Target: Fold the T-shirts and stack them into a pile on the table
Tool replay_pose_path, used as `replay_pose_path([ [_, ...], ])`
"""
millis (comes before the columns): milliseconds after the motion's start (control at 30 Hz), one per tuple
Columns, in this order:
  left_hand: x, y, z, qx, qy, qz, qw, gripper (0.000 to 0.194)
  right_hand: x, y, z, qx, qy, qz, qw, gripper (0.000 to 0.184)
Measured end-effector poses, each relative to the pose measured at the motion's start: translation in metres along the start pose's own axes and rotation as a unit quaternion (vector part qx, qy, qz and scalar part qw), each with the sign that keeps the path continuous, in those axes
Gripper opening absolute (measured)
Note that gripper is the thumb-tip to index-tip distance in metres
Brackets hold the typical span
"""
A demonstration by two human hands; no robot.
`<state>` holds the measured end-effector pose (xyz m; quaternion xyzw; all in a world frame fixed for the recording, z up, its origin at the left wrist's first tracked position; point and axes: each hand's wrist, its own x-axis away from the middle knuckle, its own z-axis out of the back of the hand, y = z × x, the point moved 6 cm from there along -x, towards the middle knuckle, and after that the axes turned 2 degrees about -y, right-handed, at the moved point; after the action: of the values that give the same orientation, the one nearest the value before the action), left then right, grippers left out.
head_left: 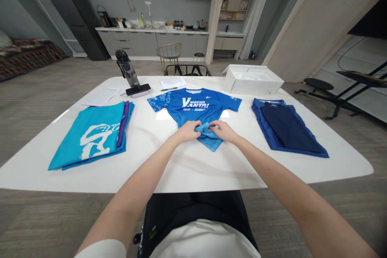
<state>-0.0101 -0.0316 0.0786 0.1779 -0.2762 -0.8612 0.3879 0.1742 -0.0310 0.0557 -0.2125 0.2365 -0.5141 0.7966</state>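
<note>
1. Our left hand [190, 131] is closed on the shirt's lower part, thumb and fingers pinching bunched cloth.
2. Our right hand [224, 130] pinches the same bunch from the other side; lighter blue cloth shows between the two hands.
3. The shirt [196, 100] lies before us on the white table [193, 177], neck at twelve o'clock, sleeves spread towards nine and three, white lettering up. Taking it as our clock's centre, we have our hands at its six, and a corner of cloth hangs nearer us than our fingers.
4. Between eight and nine sits a folded stack, a teal top [96, 129] uppermost, with purple and blue edges below.
5. Between three and four we see a navy garment [287, 125] on blue ones.
6. At ten stands a vacuum [128, 71]; at eleven, a printed sheet [175, 83] with a pen [169, 89] along its near edge.
7. At two rests an open white box [254, 82].
8. Past the table, at twelve, we see a black chair [187, 68], then a kitchen counter [154, 30].
</note>
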Motion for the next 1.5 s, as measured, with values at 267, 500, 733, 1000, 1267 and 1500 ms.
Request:
replay_pose_path([
  [267,0.047,0.005,-0.007,0.030,-0.021,0.007,0.999,0.017,0.032,-0.036,-0.031,0.038,-0.051,0.053,0.997,0.025],
  [500,0.075,0.000,-0.022,-0.044,-0.048,0.098,0.993,0.048,0.053,-0.036,-0.030,0.204,-0.044,-0.076,0.975,0.028],
  [733,0.103,-0.006,-0.019,-0.264,-0.073,0.207,0.939,0.049,0.090,-0.007,0.003,0.299,-0.080,-0.257,0.915,0.034],
  [1000,0.121,0.015,-0.023,-0.265,-0.067,0.158,0.949,0.028,0.122,-0.032,0.022,0.314,0.007,-0.107,0.943,0.032],
  [1267,0.154,0.038,-0.038,-0.266,-0.053,0.195,0.943,0.040,0.157,-0.043,-0.007,0.285,-0.055,-0.116,0.950,0.033],
  [1500,0.171,0.035,-0.036,-0.279,-0.012,0.236,0.931,0.034,0.176,-0.035,0.003,0.346,-0.088,-0.213,0.909,0.048],
])
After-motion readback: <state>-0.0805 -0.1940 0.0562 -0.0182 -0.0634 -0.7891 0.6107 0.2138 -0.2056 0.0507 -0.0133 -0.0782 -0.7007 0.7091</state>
